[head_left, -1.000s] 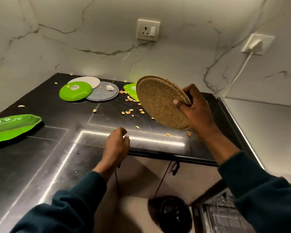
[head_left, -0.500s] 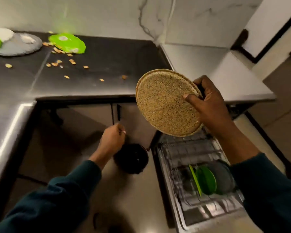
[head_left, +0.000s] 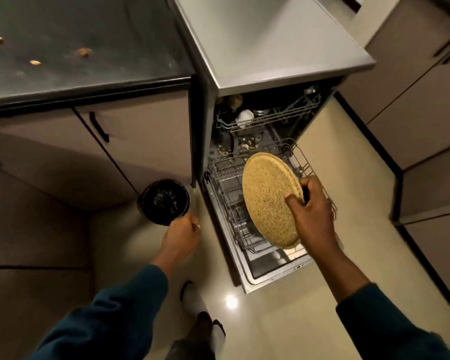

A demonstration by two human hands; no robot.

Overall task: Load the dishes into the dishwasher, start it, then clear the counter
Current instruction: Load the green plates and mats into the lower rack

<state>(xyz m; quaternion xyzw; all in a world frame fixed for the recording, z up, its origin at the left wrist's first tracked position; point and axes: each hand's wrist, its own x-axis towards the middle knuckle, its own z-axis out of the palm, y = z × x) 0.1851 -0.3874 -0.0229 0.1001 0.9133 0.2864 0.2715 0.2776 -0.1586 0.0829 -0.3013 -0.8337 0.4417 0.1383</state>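
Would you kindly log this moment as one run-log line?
step: loading | right hand: grips speckled plate over lower rack | left hand: holds nothing, near black bin | dishwasher: open

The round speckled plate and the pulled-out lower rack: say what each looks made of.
Round speckled plate, gripped at its rim by the right hand: tan, matte, densely speckled, rigid, thin-rimmed; probably a husk-fibre or melamine composite, though the look leaves it open.

Lower rack: thin grey wires crossing in a grid, dull sheen; likely coated steel wire.

Black bin (head_left: 163, 202) beside beige cabinet (head_left: 140, 136)
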